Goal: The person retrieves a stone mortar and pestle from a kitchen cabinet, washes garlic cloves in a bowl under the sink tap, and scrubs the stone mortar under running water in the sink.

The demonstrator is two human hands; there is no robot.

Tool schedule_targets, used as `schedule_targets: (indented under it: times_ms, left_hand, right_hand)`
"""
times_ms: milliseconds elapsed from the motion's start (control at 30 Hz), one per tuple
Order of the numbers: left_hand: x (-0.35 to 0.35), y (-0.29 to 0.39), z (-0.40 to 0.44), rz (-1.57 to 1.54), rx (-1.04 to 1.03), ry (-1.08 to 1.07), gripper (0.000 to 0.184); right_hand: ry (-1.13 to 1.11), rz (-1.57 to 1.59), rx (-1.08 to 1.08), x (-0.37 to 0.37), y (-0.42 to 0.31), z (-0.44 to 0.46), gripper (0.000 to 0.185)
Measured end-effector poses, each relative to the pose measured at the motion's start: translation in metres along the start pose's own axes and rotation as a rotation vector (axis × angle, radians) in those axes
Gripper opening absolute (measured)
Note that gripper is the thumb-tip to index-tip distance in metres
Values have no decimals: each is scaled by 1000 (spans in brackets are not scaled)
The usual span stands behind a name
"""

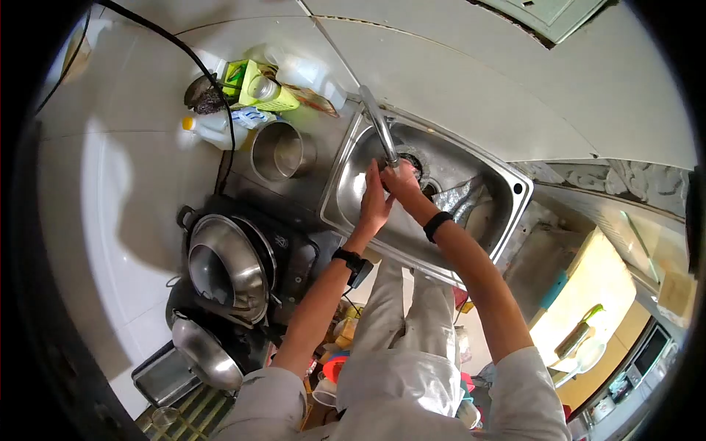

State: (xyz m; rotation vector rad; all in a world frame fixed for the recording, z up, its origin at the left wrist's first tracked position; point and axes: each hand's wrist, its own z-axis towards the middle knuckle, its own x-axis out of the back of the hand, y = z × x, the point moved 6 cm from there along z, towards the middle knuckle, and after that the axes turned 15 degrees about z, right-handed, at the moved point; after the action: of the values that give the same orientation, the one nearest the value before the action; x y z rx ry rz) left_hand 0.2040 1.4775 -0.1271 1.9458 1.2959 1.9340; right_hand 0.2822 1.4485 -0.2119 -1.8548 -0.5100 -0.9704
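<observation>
My left hand (374,203) and my right hand (401,181) are close together in the steel sink (351,192), right under the spout of the tap (379,121). The right hand's fingers are curled around something dark that I cannot make out, mostly hidden by the hands. Fingers of the left hand press together along its near side. Just beyond the right hand is the round drain area, with white foam or water about it. A silvery, tapered thing (457,199), perhaps a fish, lies in the sink to the right of my right wrist.
Left of the sink stand a metal pot (279,152), a plastic jug (213,129) with a yellow cap and a green basket (278,98). Pans (248,272) and a wok lid (202,353) rest on the stove side. At right, a cutting board (594,283) carries a green vegetable and a white spoon.
</observation>
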Motion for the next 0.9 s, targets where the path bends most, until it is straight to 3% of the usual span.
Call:
schedule_targets:
  times_ms: [67,100,200,267,333,400,467,533,567,633,700,833,900]
  left_hand:
    - [-1,-7,4,-20,-20,-21,99]
    - [-3,-7,5,-35,-36,-28,99]
    - [-4,-3,6,-166,-13,-84,98]
    - [2,4,1,-132,3,-49,99]
    - [3,5,2,-128,20,-52,100]
    - [8,12,3,-79,58,-71,101]
    - [7,7,0,-26,94,-98,101]
    - [13,17,7,75,-172,77,110]
    - [11,14,11,72,-172,75,110]
    - [1,9,18,18,-93,-90,123]
    - [-1,10,20,39,-128,-69,128]
    - [-11,7,25,-3,-110,-96,132]
    - [-8,8,24,21,-148,-56,131]
  right_hand:
    - [14,303,-134,-4,7,-2,19]
    - [140,366,-234,36,-6,-13,19]
    - [375,14,57,71,-18,-21,18]
    - [256,262,-539,69,19,-12,19]
    - [253,380,-624,83,15,-27,23]
    - [455,399,-436,92,14,-39,29]
    - [429,449,-373,108,4,-53,27]
    - [409,497,-307,113,-2,-59,25]
    - [336,361,-239,113,-9,-60,24]
    - [260,224,-173,116,-11,-62,24]
    - [312,-55,379,132,-35,-67,23]
    - [117,-121,583,128,-32,-59,14]
    - [-14,-173,536,115,-28,-48,13]
